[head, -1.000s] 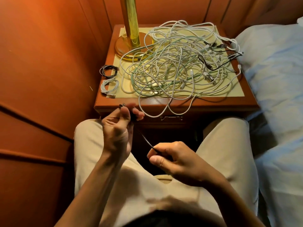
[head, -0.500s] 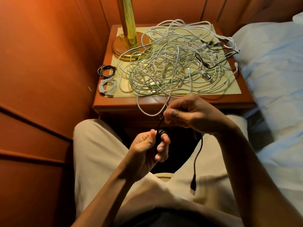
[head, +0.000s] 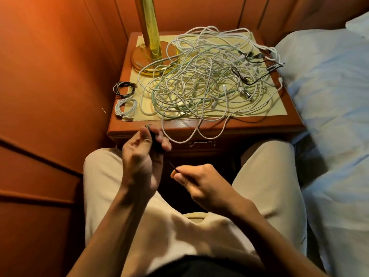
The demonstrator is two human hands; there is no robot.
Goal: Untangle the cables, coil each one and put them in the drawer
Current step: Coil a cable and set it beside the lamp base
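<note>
A big tangle of white, green and black cables (head: pixel 207 80) covers the wooden nightstand (head: pixel 179 126). Two coiled cables lie at its left edge: a black one (head: pixel 124 89) and a white one (head: pixel 125 106). My left hand (head: pixel 143 156) is raised before the nightstand's front edge and grips a small coil of black cable (head: pixel 156 141) between thumb and fingers. My right hand (head: pixel 197 180) is lower, between my knees, and pinches the free end of that black cable. The drawer (head: pixel 201 143) under the top is closed, and one white loop hangs over its handle.
A brass lamp (head: pixel 151 47) stands at the nightstand's back left. Orange wood panelling closes the left side and the back. A bed with pale blue bedding (head: pixel 329 116) lies close on the right. My knees in beige trousers frame the gap before the nightstand.
My left hand has risen to the nightstand's edge with the black coil. My right hand has dropped from near the drawer to between my knees, drawing the black cable's end with it.
</note>
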